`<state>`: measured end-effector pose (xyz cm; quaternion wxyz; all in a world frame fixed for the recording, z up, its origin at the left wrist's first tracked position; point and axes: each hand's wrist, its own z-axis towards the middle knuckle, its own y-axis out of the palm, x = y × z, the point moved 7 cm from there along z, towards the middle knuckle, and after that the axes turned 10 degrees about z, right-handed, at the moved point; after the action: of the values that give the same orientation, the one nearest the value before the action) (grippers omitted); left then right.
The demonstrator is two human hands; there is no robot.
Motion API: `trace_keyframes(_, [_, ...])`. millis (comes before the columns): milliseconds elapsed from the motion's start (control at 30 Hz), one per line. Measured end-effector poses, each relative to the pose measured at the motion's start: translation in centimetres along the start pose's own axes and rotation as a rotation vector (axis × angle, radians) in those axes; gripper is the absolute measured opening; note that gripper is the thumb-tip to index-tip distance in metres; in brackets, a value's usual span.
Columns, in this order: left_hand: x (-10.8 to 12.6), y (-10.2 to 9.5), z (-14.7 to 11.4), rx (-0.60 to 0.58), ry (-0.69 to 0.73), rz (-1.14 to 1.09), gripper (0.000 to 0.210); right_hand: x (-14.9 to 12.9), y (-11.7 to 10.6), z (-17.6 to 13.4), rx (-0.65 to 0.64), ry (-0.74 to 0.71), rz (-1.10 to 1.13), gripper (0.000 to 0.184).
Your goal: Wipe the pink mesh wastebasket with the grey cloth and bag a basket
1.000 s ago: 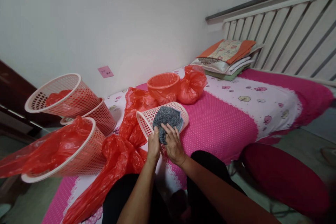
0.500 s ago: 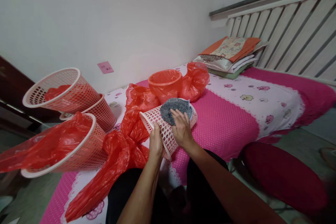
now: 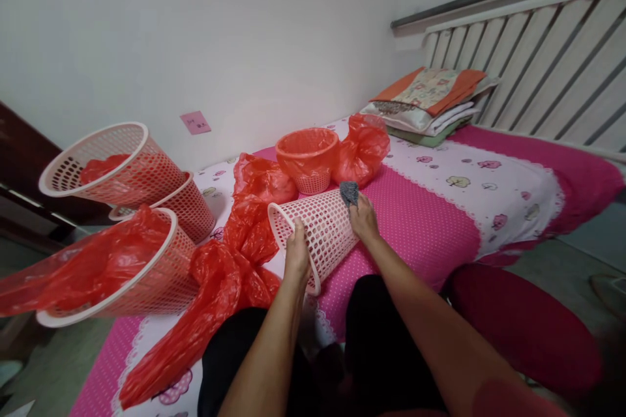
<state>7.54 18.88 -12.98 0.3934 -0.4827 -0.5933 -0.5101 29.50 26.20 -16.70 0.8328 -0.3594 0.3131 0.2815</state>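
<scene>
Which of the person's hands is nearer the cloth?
Right. The right hand holds the cloth at the held basket; the left hand, apart from it, grips the rim.

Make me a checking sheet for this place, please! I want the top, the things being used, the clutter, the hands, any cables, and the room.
Surface: pink-and-white patterned cover
Job's things: pink mesh basket, lying on its side; grey cloth at its narrow end
Clutter: loose red plastic; upright red-lined basket; more baskets at left; stacked bedding
Hands: left hand holds the mesh basket near its rim; right hand grips the cloth
Cables: nothing seen
Surroundings: white wall, pink note, radiator, dark-red seat
</scene>
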Motion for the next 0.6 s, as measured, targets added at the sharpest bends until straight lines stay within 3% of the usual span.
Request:
trace_keyframes(133, [0.4,-0.2,0.6,0.005,-0.036,-0.057,0.068,2.1,-0.6,-0.8,0.062,0.139,0.075,0.051])
trace_keyframes(300, [1.1,-0.1,1.6,-0.011,-0.057,-0.091,0.069,1.5,-1.3,-3.7,0.174,0.109,0.07,0.047])
trace_keyframes(400, [1.6,-0.2,1.8,0.012,-0.084,-0.099,0.067,-0.5,-1.1,-5.5,0.172,0.04,0.099,0.039])
trace_keyframes(600, [2.3,0.4,1.1,-0.022,-0.102,-0.111,0.064,-7.3,0.0,-6.9,-0.019,-0.08,0.271,0.041])
